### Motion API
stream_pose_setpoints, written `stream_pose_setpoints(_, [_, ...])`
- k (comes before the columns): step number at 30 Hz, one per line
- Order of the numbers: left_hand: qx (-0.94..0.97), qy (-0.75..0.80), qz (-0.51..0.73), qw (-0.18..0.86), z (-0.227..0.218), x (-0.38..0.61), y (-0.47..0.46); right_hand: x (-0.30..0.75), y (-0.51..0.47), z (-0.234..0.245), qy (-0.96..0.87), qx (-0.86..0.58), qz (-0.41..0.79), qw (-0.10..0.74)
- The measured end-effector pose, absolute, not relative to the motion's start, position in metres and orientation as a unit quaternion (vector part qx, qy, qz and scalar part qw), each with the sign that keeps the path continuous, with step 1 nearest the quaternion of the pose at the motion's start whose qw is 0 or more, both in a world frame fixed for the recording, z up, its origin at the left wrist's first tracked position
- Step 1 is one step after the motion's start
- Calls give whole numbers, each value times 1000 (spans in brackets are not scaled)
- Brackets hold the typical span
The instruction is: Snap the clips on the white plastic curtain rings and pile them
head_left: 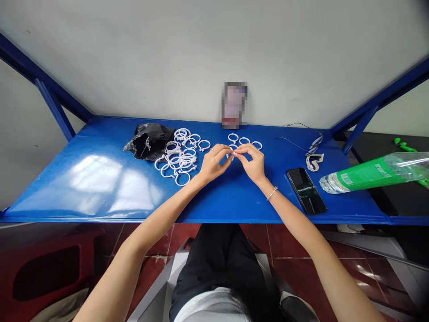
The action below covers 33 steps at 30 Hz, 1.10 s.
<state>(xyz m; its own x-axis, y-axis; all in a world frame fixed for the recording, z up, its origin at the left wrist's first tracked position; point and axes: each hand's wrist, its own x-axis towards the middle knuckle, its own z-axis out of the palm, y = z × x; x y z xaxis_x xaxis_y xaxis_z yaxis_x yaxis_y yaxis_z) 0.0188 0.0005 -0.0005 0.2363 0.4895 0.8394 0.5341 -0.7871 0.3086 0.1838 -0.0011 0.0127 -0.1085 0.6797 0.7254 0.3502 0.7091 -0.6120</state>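
Above the middle of the blue table, both my hands meet at the fingertips around a white plastic ring (pixel 229 156). My left hand (pixel 214 162) pinches the ring from the left, and part of the ring shows below its fingers. From the right, my right hand (pixel 252 162) pinches at the same spot, where the small detail is hidden by the fingertips. Just beyond the hands lie a few separate white rings (pixel 245 140). To the left of my left hand is a loose pile of several white rings (pixel 182 160), each with a small tab.
A crumpled black plastic bag (pixel 150 141) lies beside the pile. A pixelated upright phone-like object (pixel 233 105) leans on the wall. At right are glasses (pixel 314 145), a white strap-like item (pixel 314 162), a black phone (pixel 306 191) and a green-labelled bottle (pixel 372 173) on its side.
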Motion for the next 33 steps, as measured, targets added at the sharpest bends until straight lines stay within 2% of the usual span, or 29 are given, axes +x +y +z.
stream_pose_setpoints(10, [-797, -363, -482, -29, 2, 17, -1, 183, -2, 13, -735, -369, 131, 553])
stream_pose_setpoints(17, [-810, -361, -456, -74, 1, 16, 0, 185, 0, 13, -722, -361, 118, 579])
stream_pose_setpoints(24, [-819, -333, -442, -151, -4, 15, 7, 184, -1, 13, -726, -364, 122, 570])
stream_pose_setpoints(33, [-804, -346, -459, -148, 1, 13, 3, 184, -3, 14, -736, -361, 123, 559])
